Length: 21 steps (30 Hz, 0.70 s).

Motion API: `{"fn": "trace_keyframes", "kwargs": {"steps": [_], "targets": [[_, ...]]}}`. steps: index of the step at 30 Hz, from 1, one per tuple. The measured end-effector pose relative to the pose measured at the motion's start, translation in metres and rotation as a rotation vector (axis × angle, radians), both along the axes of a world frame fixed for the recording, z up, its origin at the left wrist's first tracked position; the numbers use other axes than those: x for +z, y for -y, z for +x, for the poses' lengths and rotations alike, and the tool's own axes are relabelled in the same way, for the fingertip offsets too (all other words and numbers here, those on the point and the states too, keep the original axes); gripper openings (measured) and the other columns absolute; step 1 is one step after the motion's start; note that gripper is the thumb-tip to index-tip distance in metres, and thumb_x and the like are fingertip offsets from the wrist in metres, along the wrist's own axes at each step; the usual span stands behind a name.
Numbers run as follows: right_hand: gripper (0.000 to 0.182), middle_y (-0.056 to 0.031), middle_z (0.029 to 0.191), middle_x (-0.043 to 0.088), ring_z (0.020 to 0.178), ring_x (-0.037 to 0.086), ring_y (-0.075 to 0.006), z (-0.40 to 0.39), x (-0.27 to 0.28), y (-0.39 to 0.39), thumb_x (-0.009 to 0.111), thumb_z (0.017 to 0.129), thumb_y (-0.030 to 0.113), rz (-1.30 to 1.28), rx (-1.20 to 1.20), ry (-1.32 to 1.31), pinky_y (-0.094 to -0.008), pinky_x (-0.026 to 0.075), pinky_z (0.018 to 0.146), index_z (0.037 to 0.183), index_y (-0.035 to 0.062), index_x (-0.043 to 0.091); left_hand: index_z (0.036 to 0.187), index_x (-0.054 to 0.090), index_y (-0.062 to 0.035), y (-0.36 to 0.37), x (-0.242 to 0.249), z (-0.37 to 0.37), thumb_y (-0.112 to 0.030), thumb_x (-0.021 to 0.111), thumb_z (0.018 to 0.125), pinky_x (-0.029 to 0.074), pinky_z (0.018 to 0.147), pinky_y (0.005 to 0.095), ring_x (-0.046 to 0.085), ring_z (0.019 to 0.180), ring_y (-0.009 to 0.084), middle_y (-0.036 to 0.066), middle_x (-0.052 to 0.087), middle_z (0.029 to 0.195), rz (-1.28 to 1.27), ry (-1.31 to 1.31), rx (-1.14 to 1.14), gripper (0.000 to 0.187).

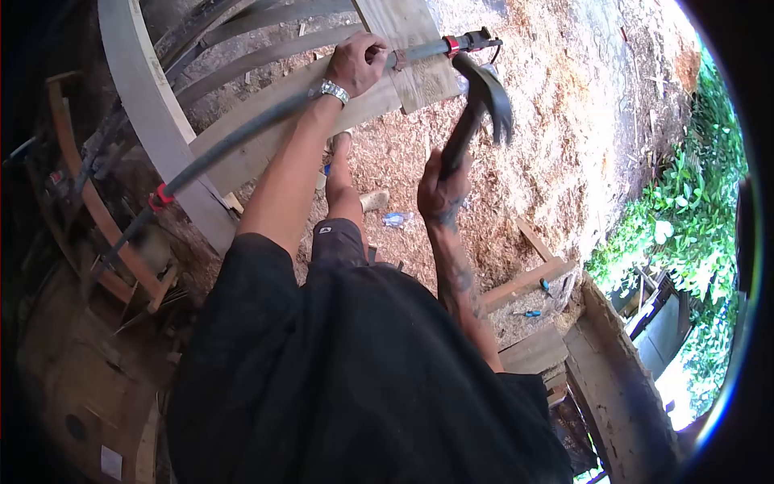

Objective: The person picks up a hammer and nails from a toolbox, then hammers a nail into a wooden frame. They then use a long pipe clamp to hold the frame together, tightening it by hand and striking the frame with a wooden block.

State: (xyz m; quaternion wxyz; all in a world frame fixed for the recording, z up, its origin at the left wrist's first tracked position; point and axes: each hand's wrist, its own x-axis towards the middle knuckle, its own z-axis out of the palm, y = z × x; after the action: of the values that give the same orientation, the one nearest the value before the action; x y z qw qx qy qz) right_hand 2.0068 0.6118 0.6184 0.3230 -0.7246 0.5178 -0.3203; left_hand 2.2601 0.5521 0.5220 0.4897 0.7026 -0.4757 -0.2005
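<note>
A long pipe clamp (234, 139) runs diagonally across a pale wooden frame, with one red jaw fitting at the lower left and another at the upper right. My left hand (357, 64), a metal watch at its wrist, is curled closed over the pipe near its upper end. In my right hand (443, 189) is a black claw hammer (484, 97), gripped by its handle. The hammer's head overlaps the clamp's upper right end in this view, claw toward the right. Under that end lies a pale wooden board (429, 85).
A curved pale timber (137, 81) rises at the left, with curved slats behind it. Wood shavings (556, 137) cover the ground. Lower right, a blue-handled tool (528, 313) lies near a brown wooden beam (524, 284). Green plants (685, 202) stand at the far right.
</note>
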Motion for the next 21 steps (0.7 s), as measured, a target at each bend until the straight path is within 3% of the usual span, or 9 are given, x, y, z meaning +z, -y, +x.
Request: {"fn": "trace_keyframes", "kwargs": {"steps": [1, 2, 6, 7, 9, 10, 14, 17, 21], "targets": [[0.02, -0.0067, 0.064, 0.057, 0.053, 0.057, -0.0156, 0.003, 0.006, -0.005, 0.059, 0.101, 0.02, -0.122, -0.031, 0.044, -0.0337, 0.046, 0.048, 0.1, 0.0024, 0.051, 0.091, 0.07, -0.0058, 0.0, 0.002, 0.0, -0.014, 0.069, 0.085, 0.059, 0.074, 0.034, 0.072, 0.078, 0.0241, 0.011, 0.07, 0.089, -0.002, 0.002, 0.004, 0.011], [0.02, -0.0109, 0.066, 0.059, 0.055, 0.059, -0.0186, -0.002, 0.006, -0.009, 0.06, 0.1, 0.02, -0.056, -0.017, 0.065, -0.0355, 0.048, 0.05, 0.101, 0.0021, 0.051, 0.093, 0.07, -0.0055, -0.001, -0.001, 0.0, -0.014, 0.069, 0.086, 0.06, 0.074, 0.0336, 0.072, 0.079, 0.0236, 0.011, 0.07, 0.09, 0.01, 0.013, -0.005, 0.011], [0.019, -0.0157, 0.067, 0.061, 0.054, 0.061, -0.027, -0.012, -0.049, 0.004, 0.058, 0.1, 0.019, 0.287, 0.19, -0.258, -0.0408, 0.048, 0.049, 0.104, 0.0024, 0.051, 0.097, 0.071, -0.005, 0.0, -0.001, 0.002, -0.015, 0.068, 0.087, 0.06, 0.076, 0.0326, 0.073, 0.082, 0.0226, 0.011, 0.071, 0.093, 0.018, 0.087, -0.023, 0.014], [0.019, -0.0153, 0.067, 0.061, 0.054, 0.061, -0.0286, -0.01, -0.058, 0.01, 0.057, 0.101, 0.021, 0.384, 0.141, -0.274, -0.0428, 0.047, 0.048, 0.104, 0.003, 0.051, 0.097, 0.071, -0.0051, 0.0, 0.001, 0.003, -0.015, 0.068, 0.087, 0.06, 0.077, 0.0326, 0.073, 0.082, 0.0226, 0.011, 0.071, 0.093, 0.015, 0.11, -0.021, 0.014], [0.021, -0.0154, 0.067, 0.061, 0.053, 0.06, -0.0279, -0.006, -0.037, 0.014, 0.057, 0.101, 0.023, 0.339, 0.076, -0.292, -0.0435, 0.045, 0.047, 0.105, 0.0034, 0.051, 0.095, 0.07, -0.0055, 0.001, -0.003, 0.004, -0.017, 0.069, 0.086, 0.06, 0.076, 0.0341, 0.072, 0.081, 0.0244, 0.011, 0.07, 0.091, -0.006, 0.106, -0.021, 0.014], [0.025, -0.0297, 0.071, 0.062, 0.065, 0.064, -0.0483, -0.008, -0.03, 0.014, 0.06, 0.099, 0.024, 0.432, 0.031, -0.214, -0.0538, 0.047, 0.056, 0.104, 0.0019, 0.049, 0.095, 0.07, -0.0057, 0.002, -0.003, 0.004, -0.017, 0.07, 0.086, 0.059, 0.076, 0.0349, 0.072, 0.081, 0.0252, 0.012, 0.069, 0.09, -0.018, 0.102, -0.021, 0.015], [0.028, -0.0312, 0.076, 0.063, 0.071, 0.064, -0.051, -0.051, -0.039, -0.008, 0.06, 0.099, 0.026, 0.413, 0.028, -0.283, -0.0551, 0.047, 0.06, 0.106, 0.0012, 0.05, 0.1, 0.07, -0.0053, 0.0, 0.009, -0.002, -0.028, 0.078, 0.084, 0.059, 0.078, 0.0348, 0.071, 0.083, 0.0242, 0.012, 0.067, 0.096, 0.068, 0.03, -0.061, 0.029], [0.027, -0.0249, 0.071, 0.062, 0.06, 0.064, -0.0419, -0.084, -0.049, -0.028, 0.06, 0.1, 0.027, 0.403, 0.008, -0.371, -0.0511, 0.045, 0.055, 0.105, 0.0029, 0.05, 0.105, 0.068, -0.0051, 0.0, 0.022, -0.007, -0.029, 0.08, 0.082, 0.059, 0.079, 0.0352, 0.07, 0.086, 0.0241, 0.012, 0.067, 0.098, 0.124, 0.083, -0.063, 0.035], [0.027, -0.0259, 0.083, 0.069, 0.074, 0.071, -0.0422, -0.134, -0.054, -0.066, 0.065, 0.093, 0.024, 0.564, -0.019, -0.467, -0.05, 0.053, 0.063, 0.106, 0.0007, 0.062, 0.116, 0.066, -0.0047, 0.003, 0.022, -0.009, -0.031, 0.086, 0.077, 0.054, 0.079, 0.0361, 0.064, 0.086, 0.0225, 0.009, 0.066, 0.099, 0.192, 0.131, -0.07, 0.051]]}}
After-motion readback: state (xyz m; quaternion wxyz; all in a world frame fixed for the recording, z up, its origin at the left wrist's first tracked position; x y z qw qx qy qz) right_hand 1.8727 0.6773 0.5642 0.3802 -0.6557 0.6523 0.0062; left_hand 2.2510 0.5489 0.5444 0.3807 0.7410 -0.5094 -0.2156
